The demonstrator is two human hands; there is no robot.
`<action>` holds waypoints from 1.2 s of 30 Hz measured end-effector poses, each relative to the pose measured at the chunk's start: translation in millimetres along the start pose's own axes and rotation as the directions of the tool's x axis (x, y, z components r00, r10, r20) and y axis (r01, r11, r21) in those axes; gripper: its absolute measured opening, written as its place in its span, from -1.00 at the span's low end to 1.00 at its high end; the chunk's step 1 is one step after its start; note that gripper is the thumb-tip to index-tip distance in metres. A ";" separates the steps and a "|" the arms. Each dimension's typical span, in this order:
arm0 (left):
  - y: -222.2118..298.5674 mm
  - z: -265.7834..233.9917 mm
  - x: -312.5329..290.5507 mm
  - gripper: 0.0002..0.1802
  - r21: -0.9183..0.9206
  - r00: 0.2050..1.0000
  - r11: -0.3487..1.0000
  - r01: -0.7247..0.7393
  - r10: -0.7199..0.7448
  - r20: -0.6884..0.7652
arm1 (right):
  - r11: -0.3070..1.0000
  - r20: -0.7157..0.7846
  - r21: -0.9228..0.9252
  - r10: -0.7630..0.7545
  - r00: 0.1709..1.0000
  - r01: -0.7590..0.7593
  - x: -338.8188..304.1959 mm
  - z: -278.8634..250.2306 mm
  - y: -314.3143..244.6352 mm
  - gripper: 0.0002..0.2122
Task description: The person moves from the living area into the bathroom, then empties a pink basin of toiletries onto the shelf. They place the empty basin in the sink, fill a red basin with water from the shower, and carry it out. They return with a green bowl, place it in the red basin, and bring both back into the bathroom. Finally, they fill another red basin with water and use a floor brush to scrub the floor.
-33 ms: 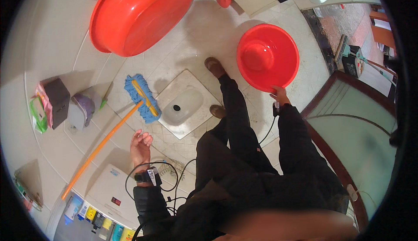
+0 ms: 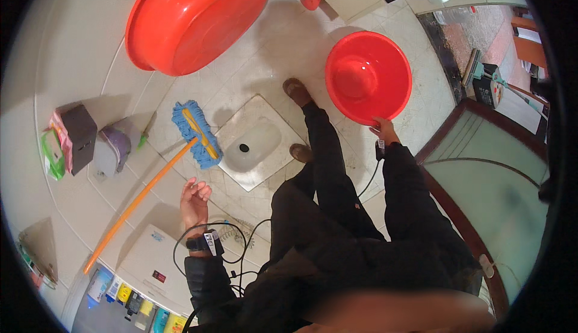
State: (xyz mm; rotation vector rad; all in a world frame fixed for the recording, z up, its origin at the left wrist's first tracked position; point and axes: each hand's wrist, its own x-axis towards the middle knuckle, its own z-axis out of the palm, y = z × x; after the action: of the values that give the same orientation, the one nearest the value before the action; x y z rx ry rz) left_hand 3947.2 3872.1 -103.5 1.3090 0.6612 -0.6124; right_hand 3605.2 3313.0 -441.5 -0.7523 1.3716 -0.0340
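Note:
My right hand (image 2: pixel 384 130) grips the near rim of a round red basin (image 2: pixel 376 86); the fingers on its inner side are partly hidden. The basin is tilted so that its inside shows, and a shine lies on its bottom. My left hand (image 2: pixel 195 202) holds nothing. Its palm is turned up and its fingers are loosely bent and apart. Beyond it lies a mop with a blue head (image 2: pixel 197 134) and an orange handle (image 2: pixel 141 196), close to the left edge of the squat toilet (image 2: pixel 257 143).
A large red tub (image 2: pixel 195 26) leans at the far left. Tissue packs (image 2: pixel 73 139) and a purple-grey holder (image 2: pixel 112 149) are by the left wall. Several bottles (image 2: pixel 133 304) stand beside a white heater-like box (image 2: pixel 150 261). A glass door (image 2: pixel 487 206) is at the right. Black cables (image 2: pixel 244 261) hang near my left wrist.

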 end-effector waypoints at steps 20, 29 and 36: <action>-54.1 -100.6 -65.6 -0.68 -0.279 0.993 0.960 -0.013 -0.020 -0.115 | 0.991 0.259 -0.133 0.048 0.965 -0.014 -6.7 260.7 -80.1 -0.65; -93.0 -133.3 -84.3 -0.64 -0.346 0.949 0.931 -0.119 0.004 -0.316 | 0.910 0.489 -0.408 0.286 0.824 -0.074 21.1 282.5 -63.8 -0.82; -93.1 -130.7 -108.2 -0.68 -0.463 0.708 0.858 -0.223 -0.184 -0.681 | 0.368 0.212 -0.929 0.454 0.866 0.035 17.2 397.8 -39.2 -0.81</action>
State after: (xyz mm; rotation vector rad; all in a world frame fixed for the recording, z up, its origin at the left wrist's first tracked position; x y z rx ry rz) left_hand 3793.9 3990.3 -102.4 0.9974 1.3471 0.1530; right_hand 3977.7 3458.9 -434.2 -1.3904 0.9264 1.1860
